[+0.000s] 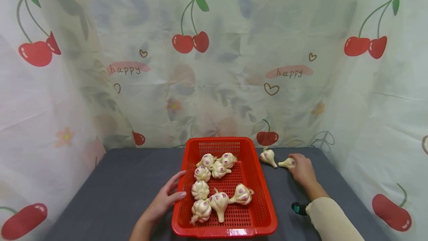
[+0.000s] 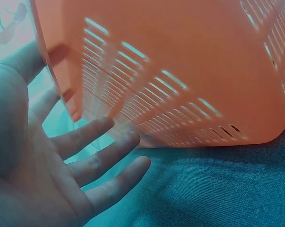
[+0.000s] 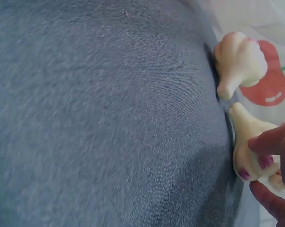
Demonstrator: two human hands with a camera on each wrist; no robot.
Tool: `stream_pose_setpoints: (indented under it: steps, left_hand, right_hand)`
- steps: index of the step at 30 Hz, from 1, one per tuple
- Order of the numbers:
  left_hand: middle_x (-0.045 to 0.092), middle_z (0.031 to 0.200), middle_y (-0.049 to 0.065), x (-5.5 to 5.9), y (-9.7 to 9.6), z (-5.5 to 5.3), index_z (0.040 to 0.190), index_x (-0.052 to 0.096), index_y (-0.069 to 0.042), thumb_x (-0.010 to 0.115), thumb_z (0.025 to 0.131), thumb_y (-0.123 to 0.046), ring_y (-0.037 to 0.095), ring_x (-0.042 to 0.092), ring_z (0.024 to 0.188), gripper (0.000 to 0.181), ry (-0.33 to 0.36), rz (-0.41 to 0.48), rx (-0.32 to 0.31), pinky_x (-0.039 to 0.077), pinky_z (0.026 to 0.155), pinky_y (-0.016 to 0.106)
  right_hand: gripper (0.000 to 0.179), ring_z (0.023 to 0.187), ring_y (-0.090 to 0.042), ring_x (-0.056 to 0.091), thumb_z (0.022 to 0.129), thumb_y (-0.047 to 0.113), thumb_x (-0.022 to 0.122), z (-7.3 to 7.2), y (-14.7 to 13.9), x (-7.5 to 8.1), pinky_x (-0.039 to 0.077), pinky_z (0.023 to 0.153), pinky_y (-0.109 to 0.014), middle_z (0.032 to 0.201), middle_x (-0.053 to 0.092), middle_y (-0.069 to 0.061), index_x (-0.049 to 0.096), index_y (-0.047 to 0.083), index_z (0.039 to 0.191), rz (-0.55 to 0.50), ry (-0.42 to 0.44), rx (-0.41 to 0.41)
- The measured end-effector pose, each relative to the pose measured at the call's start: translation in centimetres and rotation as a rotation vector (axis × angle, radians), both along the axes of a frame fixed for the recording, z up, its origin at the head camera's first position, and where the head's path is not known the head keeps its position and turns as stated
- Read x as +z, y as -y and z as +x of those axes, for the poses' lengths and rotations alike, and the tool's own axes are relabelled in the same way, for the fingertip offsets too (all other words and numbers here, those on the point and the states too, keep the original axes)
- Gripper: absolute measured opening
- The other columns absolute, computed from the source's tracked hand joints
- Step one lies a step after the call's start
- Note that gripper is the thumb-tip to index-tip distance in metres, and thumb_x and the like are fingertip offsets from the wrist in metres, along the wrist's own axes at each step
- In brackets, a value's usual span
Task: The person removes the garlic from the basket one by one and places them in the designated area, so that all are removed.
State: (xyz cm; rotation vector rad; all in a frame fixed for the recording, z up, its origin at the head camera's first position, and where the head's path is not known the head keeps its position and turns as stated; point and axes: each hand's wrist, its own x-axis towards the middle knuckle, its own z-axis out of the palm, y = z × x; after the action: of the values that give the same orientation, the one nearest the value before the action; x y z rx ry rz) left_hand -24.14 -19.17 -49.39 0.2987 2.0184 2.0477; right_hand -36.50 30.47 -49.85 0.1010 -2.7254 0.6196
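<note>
A red plastic basket (image 1: 264, 211) with slotted sides holds several whitish garlic bulbs (image 1: 219, 202) with purple patches, most of them along its left side. My left hand (image 1: 164, 199) rests at the basket's left rim, thumb and a finger over the edge. In the left wrist view its other fingers (image 2: 118, 187) extend loosely outside the slotted wall. To the right of the basket, my right hand (image 1: 302, 170) pinches a garlic bulb (image 3: 246, 137) between thumb and fingers at the table's far edge. Another garlic bulb (image 1: 268, 157) lies just left of it, stem toward the held one.
A dark grey cloth covers the table (image 1: 133, 174). Behind and at both sides hangs a pale curtain (image 1: 227, 96) printed with cherries, hearts and flowers, close to the table's far edge. A dark band with a green face (image 1: 297, 208) is at my right wrist.
</note>
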Motion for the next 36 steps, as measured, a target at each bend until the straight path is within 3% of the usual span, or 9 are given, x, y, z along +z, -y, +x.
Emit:
stream_pose_setpoints:
  steps: [5, 10, 19, 23, 28, 36]
  left_hand:
    - [0.035, 0.145, 0.027, 0.0, 0.0, 0.0, 0.153, 0.026, -0.020, 0.058, 0.097, -0.020, 0.037, 0.052, 0.120, 0.065, -0.002, 0.004, -0.004, 0.051, 0.088, 0.049]
    - [0.034, 0.145, 0.028, 0.1, 0.0, 0.1, 0.153, 0.025, -0.019, 0.057, 0.097, -0.019, 0.038, 0.051, 0.121, 0.065, -0.010, 0.018, -0.016, 0.051, 0.089, 0.049]
    - [0.034, 0.145, 0.027, 0.0, 0.0, 0.1, 0.153, 0.025, -0.018, 0.057, 0.096, -0.020, 0.039, 0.050, 0.122, 0.065, -0.008, 0.013, -0.011, 0.051, 0.089, 0.049]
    - [0.033, 0.145, 0.028, 0.2, 0.0, 0.3, 0.153, 0.024, -0.018, 0.057, 0.096, -0.019, 0.039, 0.050, 0.122, 0.065, -0.012, 0.016, -0.008, 0.051, 0.089, 0.049]
    - [0.033, 0.146, 0.028, 0.3, -0.1, 0.4, 0.153, 0.024, -0.018, 0.056, 0.097, -0.019, 0.039, 0.049, 0.123, 0.065, -0.009, 0.020, -0.007, 0.050, 0.089, 0.049]
    - [0.033, 0.146, 0.027, 0.4, -0.1, 0.3, 0.153, 0.024, -0.018, 0.057, 0.097, -0.020, 0.041, 0.047, 0.124, 0.065, -0.005, 0.008, 0.000, 0.050, 0.090, 0.050]
  right_hand:
    - [0.046, 0.109, -0.056, 0.047, 0.075, -0.004, 0.072, -0.4, -0.1, -0.5, 0.037, 0.092, -0.063, 0.123, 0.052, -0.033, 0.061, -0.006, 0.120, -0.025, -0.072, 0.018]
    - [0.047, 0.115, -0.050, 0.046, 0.075, -0.005, 0.072, -0.7, -0.2, -0.8, 0.034, 0.099, -0.059, 0.120, 0.054, -0.034, 0.058, -0.010, 0.120, -0.043, -0.133, 0.026]
    - [0.049, 0.120, -0.049, 0.043, 0.079, -0.006, 0.065, -0.5, 0.4, -1.2, 0.034, 0.101, -0.058, 0.126, 0.048, -0.033, 0.050, -0.013, 0.125, -0.160, -0.107, -0.126]
    - [0.044, 0.116, -0.049, 0.043, 0.082, -0.001, 0.069, -0.3, 0.8, -1.3, 0.036, 0.097, -0.058, 0.125, 0.051, -0.029, 0.057, -0.006, 0.123, -0.122, -0.113, -0.174]
    - [0.042, 0.106, -0.044, 0.044, 0.085, 0.007, 0.071, -0.1, 1.1, -1.4, 0.041, 0.083, -0.058, 0.121, 0.052, -0.025, 0.061, 0.006, 0.126, -0.070, -0.105, -0.238]
    - [0.043, 0.099, -0.048, 0.055, 0.086, 0.006, 0.069, -0.2, 1.2, -1.6, 0.043, 0.081, -0.059, 0.114, 0.052, -0.027, 0.060, 0.007, 0.128, -0.115, -0.100, -0.203]
